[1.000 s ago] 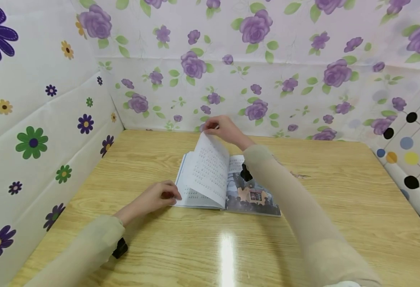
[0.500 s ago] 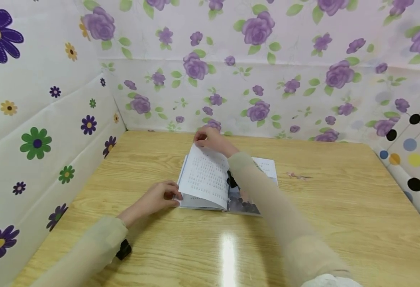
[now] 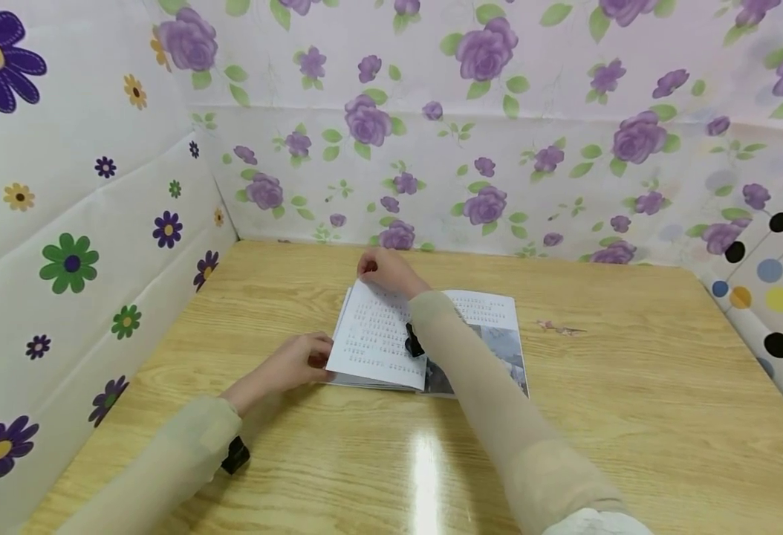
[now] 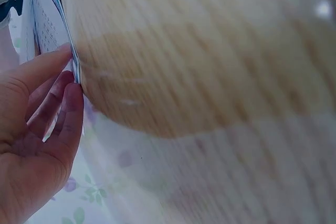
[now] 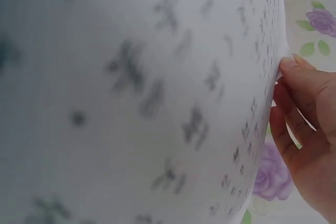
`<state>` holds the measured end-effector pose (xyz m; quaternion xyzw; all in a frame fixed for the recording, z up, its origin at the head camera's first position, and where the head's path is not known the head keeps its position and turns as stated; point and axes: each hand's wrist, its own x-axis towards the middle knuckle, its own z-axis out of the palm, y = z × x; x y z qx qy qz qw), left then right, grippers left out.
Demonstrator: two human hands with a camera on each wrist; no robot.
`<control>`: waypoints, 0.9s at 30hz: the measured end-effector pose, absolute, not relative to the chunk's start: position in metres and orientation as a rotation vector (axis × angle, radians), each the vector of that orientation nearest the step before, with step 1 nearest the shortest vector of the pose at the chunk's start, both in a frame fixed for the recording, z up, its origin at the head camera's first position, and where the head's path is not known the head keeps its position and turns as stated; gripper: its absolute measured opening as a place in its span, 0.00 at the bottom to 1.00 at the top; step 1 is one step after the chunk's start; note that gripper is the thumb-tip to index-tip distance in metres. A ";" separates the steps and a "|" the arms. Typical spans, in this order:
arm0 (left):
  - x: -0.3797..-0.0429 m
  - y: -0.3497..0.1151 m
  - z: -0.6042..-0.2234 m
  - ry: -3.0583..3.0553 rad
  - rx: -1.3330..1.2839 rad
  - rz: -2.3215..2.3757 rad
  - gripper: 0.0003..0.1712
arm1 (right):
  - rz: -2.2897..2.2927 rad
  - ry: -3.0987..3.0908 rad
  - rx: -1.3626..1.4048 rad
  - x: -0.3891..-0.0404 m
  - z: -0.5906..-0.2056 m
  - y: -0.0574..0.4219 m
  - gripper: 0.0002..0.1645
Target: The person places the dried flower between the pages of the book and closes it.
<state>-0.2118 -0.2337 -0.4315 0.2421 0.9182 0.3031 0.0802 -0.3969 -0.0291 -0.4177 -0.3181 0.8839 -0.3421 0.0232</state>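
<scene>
An open book (image 3: 486, 306) lies on the wooden table, text on its left page and a picture under text on its right. In the head view my right hand (image 3: 391, 271) pinches a printed page (image 3: 378, 334) by its far-left corner, slightly raised over the left half. The right wrist view shows that page bowed, with the thumb (image 5: 299, 74) and fingers holding its edge. At the book's near-left corner, my left hand (image 3: 298, 358) grips the edge; in the left wrist view its fingers (image 4: 72, 103) curl at the stacked pages. My right forearm covers part of the right page.
A small pinkish flower-like mark (image 3: 559, 328) shows on the table (image 3: 632, 386) right of the book. Flower-patterned cloth (image 3: 284, 134) rises behind and at the left, with dotted cloth (image 3: 769, 297) at the right.
My right hand has moved left and down with the page, laying it lower over the left half. More of the right page shows now than half a second ago. The left hand stays at the corner.
</scene>
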 end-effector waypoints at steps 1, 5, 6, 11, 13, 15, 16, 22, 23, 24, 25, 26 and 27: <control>-0.212 -0.234 -0.431 2.749 0.729 0.903 0.13 | -1.043 2.740 -0.983 -0.398 -0.419 -0.031 0.04; -0.211 -0.234 -0.430 2.754 0.731 0.908 0.12 | -1.022 2.733 -0.967 -0.400 -0.423 -0.035 0.04; -0.211 -0.234 -0.430 2.757 0.729 0.908 0.11 | -1.013 2.735 -0.964 -0.400 -0.424 -0.036 0.04; -0.210 -0.234 -0.433 2.759 0.717 0.933 0.09 | -0.982 2.734 -0.946 -0.398 -0.429 -0.037 0.03; -0.210 -0.234 -0.433 2.755 0.706 0.944 0.09 | -1.010 2.715 -0.950 -0.400 -0.433 -0.037 0.03; -0.210 -0.233 -0.433 2.757 0.700 0.949 0.09 | -1.053 2.684 -0.963 -0.403 -0.438 -0.035 0.03; -0.210 -0.233 -0.433 2.760 0.702 0.948 0.09 | -1.074 2.670 -0.976 -0.404 -0.440 -0.034 0.03; -0.209 -0.233 -0.433 2.781 0.705 0.929 0.09 | -1.151 2.601 -1.010 -0.409 -0.447 -0.029 0.03; -0.208 -0.234 -0.432 2.785 0.703 0.926 0.10 | -1.151 2.599 -1.006 -0.409 -0.447 -0.030 0.03; -0.208 -0.234 -0.432 2.786 0.698 0.928 0.10 | -1.150 2.597 -0.999 -0.409 -0.448 -0.030 0.03; -0.207 -0.234 -0.432 2.788 0.684 0.931 0.10 | -1.145 2.598 -0.993 -0.409 -0.448 -0.031 0.04; -0.207 -0.234 -0.432 2.788 0.673 0.937 0.11 | -1.138 2.602 -0.985 -0.409 -0.447 -0.031 0.04; -0.206 -0.234 -0.432 2.785 0.660 0.950 0.12 | -1.129 2.606 -0.974 -0.408 -0.447 -0.031 0.04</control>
